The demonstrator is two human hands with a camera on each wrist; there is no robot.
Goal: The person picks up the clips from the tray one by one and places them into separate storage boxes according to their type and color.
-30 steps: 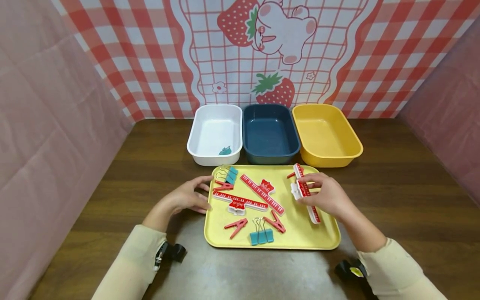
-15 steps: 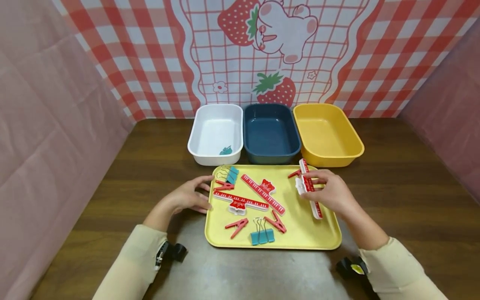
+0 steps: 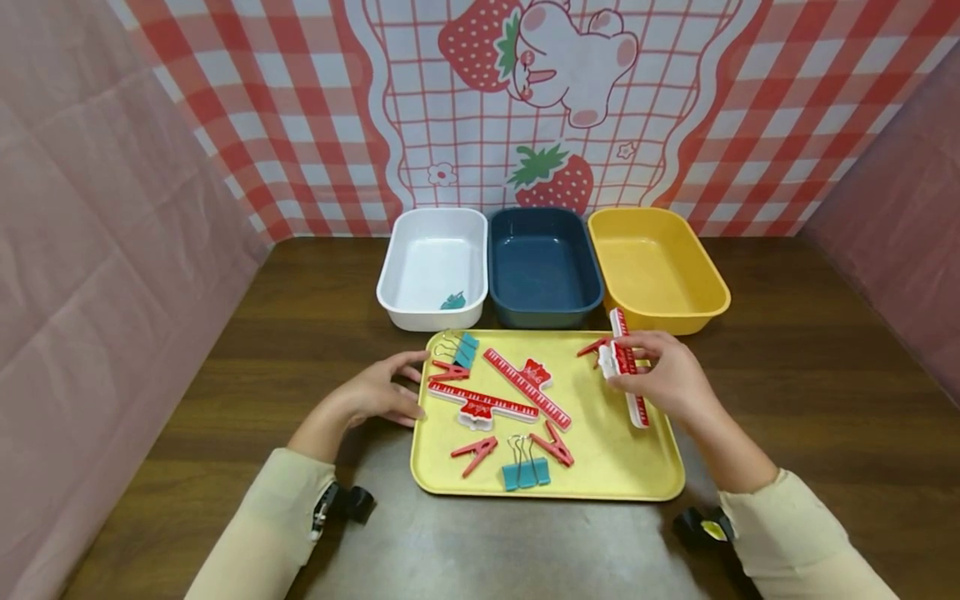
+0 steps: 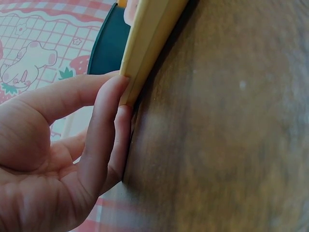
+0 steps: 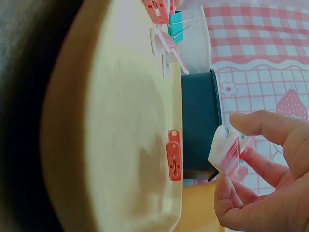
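My right hand pinches a long red-and-white piano-print clip between thumb and fingers, above the right part of a yellow tray. In the right wrist view, this clip's white end points toward the camera, raised off the tray. My left hand rests its fingertips against the tray's left edge, thumb and fingers spread apart. The left wrist view has fingertips right at the tray's rim. Two more piano-print clips lie on the tray, along with teal binder clips and several red clothespins.
Behind the tray stand a white bin, a dark blue bin and a yellow bin side by side. A small teal leaf-like shape shows in the white bin. A checked cloth hangs behind them.
My right hand has carried the piano-print clip away and slightly to the right, toward the yellow bin, uncovering more of a red clothespin. My left hand stays at the tray's edge.
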